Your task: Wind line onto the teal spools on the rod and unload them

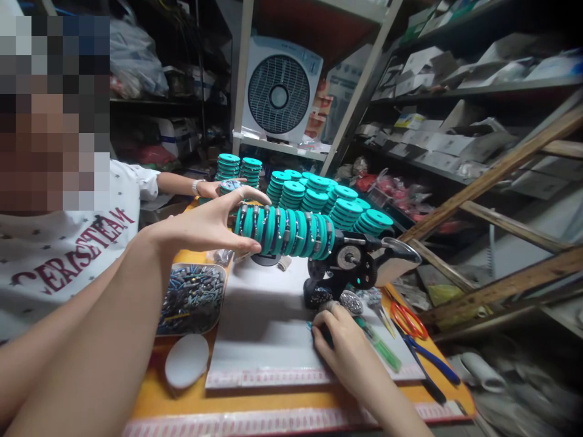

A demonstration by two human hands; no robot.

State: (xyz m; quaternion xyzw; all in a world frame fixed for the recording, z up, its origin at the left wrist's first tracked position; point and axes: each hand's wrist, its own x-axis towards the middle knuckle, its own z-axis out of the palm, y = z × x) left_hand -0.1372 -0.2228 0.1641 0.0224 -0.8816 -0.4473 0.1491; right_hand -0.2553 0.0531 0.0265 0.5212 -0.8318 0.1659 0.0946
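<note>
My left hand [209,224] curls round the left end of a row of teal spools [286,232] that lies sideways on a black winding machine [346,267]. Thumb and fingers press on the first spools. My right hand [341,346] rests low on the white board [264,328] at the foot of the machine, fingers bent round a small dark part that I cannot make out. A silver knob [351,301] sits just above its fingers.
Stacks of teal spools [328,197] stand behind the machine. A tray of small dark parts [194,297] and a white disc [186,361] lie at left. Red-handled scissors [407,318], blue pliers [432,358] and a green tool [382,349] lie at right. Another person in a white shirt [64,255] reaches toward spools [228,167].
</note>
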